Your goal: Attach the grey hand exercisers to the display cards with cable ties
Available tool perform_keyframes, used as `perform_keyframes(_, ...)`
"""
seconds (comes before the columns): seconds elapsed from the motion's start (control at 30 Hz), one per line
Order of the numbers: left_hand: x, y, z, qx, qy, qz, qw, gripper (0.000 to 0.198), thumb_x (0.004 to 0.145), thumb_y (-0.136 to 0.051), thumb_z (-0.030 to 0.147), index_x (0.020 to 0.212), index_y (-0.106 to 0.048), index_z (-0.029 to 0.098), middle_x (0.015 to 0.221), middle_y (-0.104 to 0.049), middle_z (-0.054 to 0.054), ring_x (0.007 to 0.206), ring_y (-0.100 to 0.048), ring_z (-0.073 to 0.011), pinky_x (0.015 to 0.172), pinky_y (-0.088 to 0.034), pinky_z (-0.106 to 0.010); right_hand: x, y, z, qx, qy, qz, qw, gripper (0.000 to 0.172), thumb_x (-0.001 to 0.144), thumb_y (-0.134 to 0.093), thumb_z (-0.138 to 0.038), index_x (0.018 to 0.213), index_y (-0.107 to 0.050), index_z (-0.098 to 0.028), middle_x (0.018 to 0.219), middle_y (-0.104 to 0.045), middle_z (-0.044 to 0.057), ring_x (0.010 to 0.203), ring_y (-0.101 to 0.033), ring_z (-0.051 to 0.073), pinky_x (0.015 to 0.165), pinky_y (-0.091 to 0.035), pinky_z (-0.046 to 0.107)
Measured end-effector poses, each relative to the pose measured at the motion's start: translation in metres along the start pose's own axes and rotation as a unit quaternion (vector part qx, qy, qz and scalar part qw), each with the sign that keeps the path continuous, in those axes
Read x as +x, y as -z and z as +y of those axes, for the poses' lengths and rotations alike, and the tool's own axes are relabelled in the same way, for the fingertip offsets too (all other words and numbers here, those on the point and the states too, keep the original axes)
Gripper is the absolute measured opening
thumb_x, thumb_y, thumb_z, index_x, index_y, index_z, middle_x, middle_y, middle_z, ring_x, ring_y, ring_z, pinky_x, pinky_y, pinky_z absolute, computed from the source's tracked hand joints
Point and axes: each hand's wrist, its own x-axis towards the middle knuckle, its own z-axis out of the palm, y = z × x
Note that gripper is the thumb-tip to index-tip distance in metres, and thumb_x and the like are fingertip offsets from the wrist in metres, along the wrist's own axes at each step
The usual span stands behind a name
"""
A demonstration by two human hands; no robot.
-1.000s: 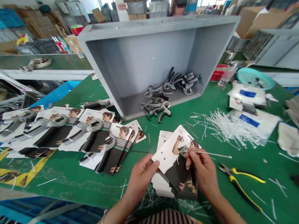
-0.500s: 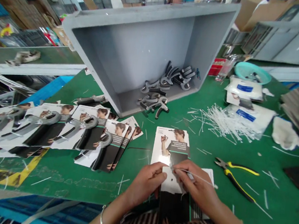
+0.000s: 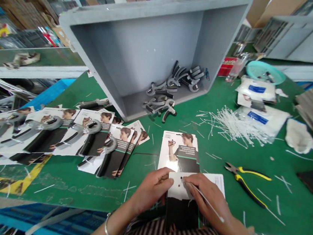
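My left hand (image 3: 152,188) pinches the left edge of a backing card (image 3: 182,214), white at the top and black below, held upside down near my striped shirt. Two small punched holes show in its white part. My right hand (image 3: 209,199) is closed on a thin white cable tie (image 3: 211,203) at the card's right side. One end of the tie is hidden by the fingertips close to the upper hole; its head trails over the back of the hand. Just beyond lies another printed card (image 3: 169,156). A white card edge (image 3: 219,180) shows behind the right hand.
Cards with grey hand grips (image 3: 91,127) overlap at left. A tilted grey crate (image 3: 153,19) holds more grips (image 3: 175,78). At right are loose cable ties (image 3: 234,126), yellow-black cutters (image 3: 251,181), a white glove (image 3: 298,135) and a teal bowl (image 3: 254,70).
The cable tie's free end has swung down toward my right wrist. My right fingers have shifted slightly right, and a second hole now shows in the card. My left hand keeps its hold.
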Motion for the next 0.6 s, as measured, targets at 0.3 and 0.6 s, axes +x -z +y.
perform_keyframes(0.3,0.001,0.000,-0.003,0.003,-0.007,-0.004,1.000,0.027,0.089,-0.052,0.031,0.108,-0.068,0.020,0.065,-0.053,0.004,0.046,-0.051,-0.0105,0.041,-0.043,-0.021,-0.004,-0.006,0.004,-0.009,0.010,0.015,1.000,0.025,0.096,-0.049,-0.018,0.117,-0.061,-0.024,0.102,-0.071,0.008,0.093,-0.065,0.023,0.082,-0.055,0.037)
perform_keyframes(0.6,0.004,0.003,-0.004,0.092,-0.061,0.019,0.994,0.027,0.091,-0.053,0.029,0.110,-0.070,0.021,0.097,-0.067,-0.005,0.072,-0.064,-0.0162,0.057,-0.051,-0.024,0.011,0.001,0.005,0.051,-0.009,-0.054,0.997,0.022,0.098,-0.048,-0.021,0.110,-0.066,-0.025,0.114,-0.066,0.009,0.105,-0.059,0.023,0.090,-0.051,0.040)
